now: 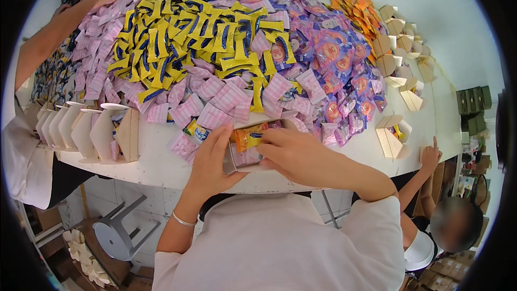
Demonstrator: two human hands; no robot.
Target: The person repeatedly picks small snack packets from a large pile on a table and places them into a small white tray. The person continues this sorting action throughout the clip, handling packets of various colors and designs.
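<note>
Small open box [243, 159] at the near table [156, 164] edge, cupped from the left side by the left hand [212, 156], fingers curled round its wall. Orange sachet [249, 136] at the box mouth, pinched under the right hand [291, 153]; both hands closed on their loads, close together, almost touching over the box. Sachet judged light, thin, crinkly and a little slippery, soft enough to bend; best taken by a crimped end or flat between thumb and fingers. Box judged light card, easily crushed, so held by its side walls and not squeezed. Sachet's long axis lay roughly left to right, across the box mouth, nearly flat; which end led could not be told, half hidden by fingers. Box mouth faced up and slightly away. Beyond, a heap of pink sachets [226, 97], yellow sachets [188, 37] and purple sachets [334, 59]; folded card boxes [81, 129] stood in a row at left.
</note>
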